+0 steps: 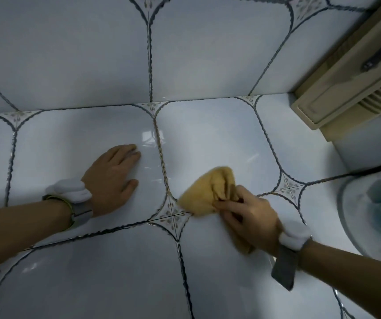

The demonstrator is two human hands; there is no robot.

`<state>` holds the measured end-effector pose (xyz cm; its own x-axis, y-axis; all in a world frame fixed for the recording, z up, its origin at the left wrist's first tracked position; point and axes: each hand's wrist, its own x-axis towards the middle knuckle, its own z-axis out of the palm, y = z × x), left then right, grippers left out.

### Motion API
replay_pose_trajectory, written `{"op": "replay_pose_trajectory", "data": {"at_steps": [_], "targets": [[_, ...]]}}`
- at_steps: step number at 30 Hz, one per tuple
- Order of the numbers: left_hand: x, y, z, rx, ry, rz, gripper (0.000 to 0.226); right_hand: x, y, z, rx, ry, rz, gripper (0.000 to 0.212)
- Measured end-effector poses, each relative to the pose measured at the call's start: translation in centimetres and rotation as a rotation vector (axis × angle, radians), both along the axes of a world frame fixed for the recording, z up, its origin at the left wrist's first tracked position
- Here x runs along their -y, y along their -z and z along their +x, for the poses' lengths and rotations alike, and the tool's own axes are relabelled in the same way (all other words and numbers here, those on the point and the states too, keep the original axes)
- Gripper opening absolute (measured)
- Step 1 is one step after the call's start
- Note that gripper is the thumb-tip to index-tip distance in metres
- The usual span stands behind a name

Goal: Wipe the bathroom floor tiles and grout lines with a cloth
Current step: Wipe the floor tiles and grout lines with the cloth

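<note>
Head camera, looking steeply down, close over floor tiles (207,139).

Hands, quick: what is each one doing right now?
Left hand: open, flat on the floor tile, holding nothing.
Right hand: closed on the yellow cloth, pressing it to the floor.

Right hand (251,221) bunching yellow cloth (204,194) — left hand (113,178) flat on tile (69,143)

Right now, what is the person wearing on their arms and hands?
Both forearms are bare, with no sleeves or gloves in view. The left hand has a white rounded device strapped on a grey wristband at the wrist, with a thin yellow-green edge beside it. The right hand has a similar white device on a grey strap whose loose end hangs below the wrist.
</note>
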<state>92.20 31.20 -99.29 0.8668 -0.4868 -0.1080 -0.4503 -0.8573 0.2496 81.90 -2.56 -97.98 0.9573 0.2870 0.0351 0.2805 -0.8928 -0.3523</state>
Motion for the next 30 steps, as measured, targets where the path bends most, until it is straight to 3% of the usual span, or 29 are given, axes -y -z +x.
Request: {"op": "replay_pose_trajectory", "data": {"at_steps": [2, 7, 9, 12, 15, 17, 19, 20, 22, 25, 27, 30], "targets": [[0.0, 0.0, 0.1, -0.001, 0.006, 0.007, 0.069, 1.5, 0.0, 0.5, 0.017, -0.028, -0.022, 0.021], [0.2, 0.0, 0.2, -0.037, 0.003, 0.055, 0.065, 9.8, -0.8, 8.5, 0.154, 0.66, -0.219, 0.024], [0.2, -0.2, 0.4, -0.056, 0.011, 0.08, 0.064, 9.2, -0.7, 9.1, 0.123, 0.748, -0.246, 0.025], [-0.3, -1.4, 0.7, -0.059, 0.013, 0.114, 0.057, 2.2, -0.9, 7.2, 0.069, 0.555, -0.174, 0.023], [-1.5, -2.3, -0.3, -0.081, -0.063, 0.076, 0.058, -6.1, -0.7, 2.1, 0.043, 0.089, -0.073, 0.016], [-3.8, -3.2, -2.5, -0.119, -0.122, 0.063, 0.06, -11.6, -0.4, -2.1, -0.026, -0.352, -0.026, 0.021], [-7.1, -3.8, -5.8, -0.145, -0.186, 0.07, 0.06, -15.0, 0.0, -3.0, -0.067, -0.73, -0.046, 0.026], [-8.6, -4.1, -7.5, -0.155, -0.213, 0.068, 0.06, -15.8, 0.2, -1.6, -0.043, -0.811, -0.024, 0.027], [-12.2, -5.0, -11.6, -0.187, -0.294, 0.08, 0.059, -18.5, 0.6, 3.4, 0.061, -0.71, 0.027, 0.027], [-14.9, -5.7, -16.0, -0.19, -0.314, 0.127, 0.056, -20.8, 0.3, 14.1, 0.186, -0.222, -0.055, 0.024], [-16.2, -5.8, -18.0, -0.202, -0.326, 0.166, 0.056, -22.7, 0.1, 18.4, 0.067, -0.172, -0.182, 0.031], [-17.8, -6.0, -20.2, -0.209, -0.397, 0.155, 0.059, -25.6, -0.4, 16.8, 0.034, -0.284, -0.311, 0.036]]}}
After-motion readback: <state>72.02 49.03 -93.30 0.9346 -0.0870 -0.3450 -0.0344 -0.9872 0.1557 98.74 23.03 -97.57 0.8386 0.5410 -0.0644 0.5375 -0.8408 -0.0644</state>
